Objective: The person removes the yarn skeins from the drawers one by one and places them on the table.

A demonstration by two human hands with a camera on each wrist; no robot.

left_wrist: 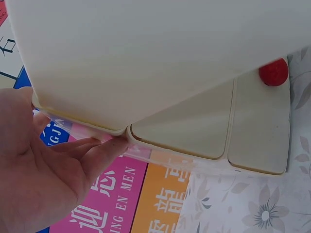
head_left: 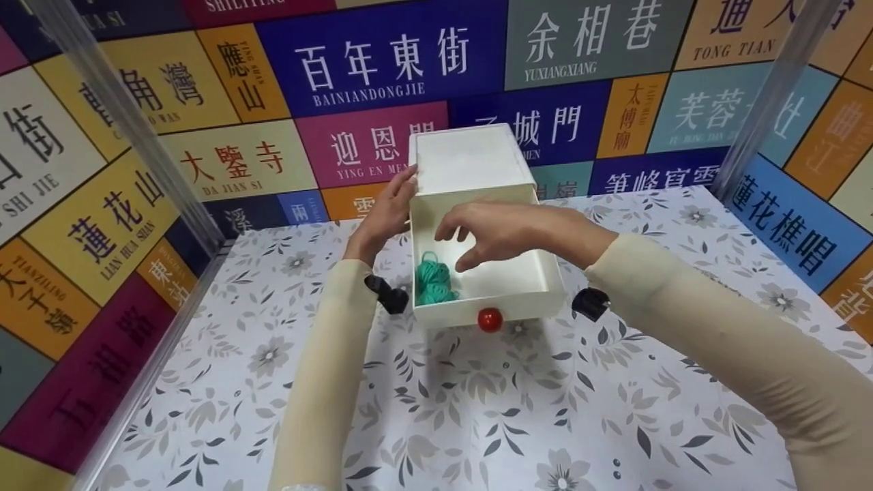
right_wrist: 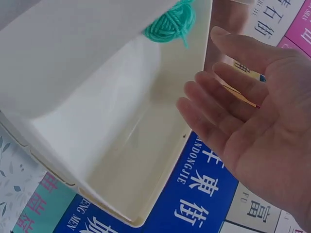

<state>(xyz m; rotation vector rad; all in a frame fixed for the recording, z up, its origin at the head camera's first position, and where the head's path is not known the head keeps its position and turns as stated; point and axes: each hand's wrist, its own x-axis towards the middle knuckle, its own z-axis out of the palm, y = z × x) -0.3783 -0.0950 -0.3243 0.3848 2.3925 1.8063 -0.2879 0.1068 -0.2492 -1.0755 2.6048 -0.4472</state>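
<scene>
A white box [head_left: 470, 160] stands on the table with its drawer [head_left: 525, 279] pulled out towards me. In the drawer's near left corner lies a ball of green yarn [head_left: 435, 281], also seen in the right wrist view [right_wrist: 172, 22]. A round red knob [head_left: 490, 320] sits on the drawer front. My left hand [head_left: 387, 215] rests against the box's left side, its fingers touching the wall in the left wrist view. Over the drawer hovers my right hand [head_left: 501, 228], fingers loosely bent and apart, holding nothing, above and to the right of the yarn.
A white tabletop [head_left: 273, 409] with a grey flower pattern carries the box. Behind it rises a wall of coloured panels [head_left: 382, 61] with lettering. Clear upright posts stand at the left [head_left: 150, 123] and right [head_left: 771, 95] back corners.
</scene>
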